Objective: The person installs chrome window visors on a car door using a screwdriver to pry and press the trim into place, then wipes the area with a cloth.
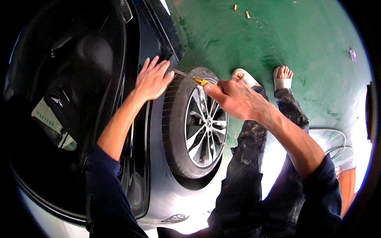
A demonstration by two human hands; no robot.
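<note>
In my right hand [240, 99] is a screwdriver with a yellow handle [200, 81], the fingers closed around it. Its thin metal shaft points left over the top of the tyre [174, 131], and the tip ends close to the edge of the dark car body [152, 35], near my left hand. My left hand [152, 79] lies on the body panel beside the wheel arch, fingers stretched out and spread. Whether the tip touches the panel, I cannot tell. The wheel has a silver and black spoked rim [208, 125].
To the left is the car's open dark compartment [95, 55], with a pale plate [47, 115] inside. My sandalled feet [283, 77] stand on the green floor [317, 27]. Two small stubs [247, 15], a purple packet [353, 55] and a looped grey hose [344, 139] lie around.
</note>
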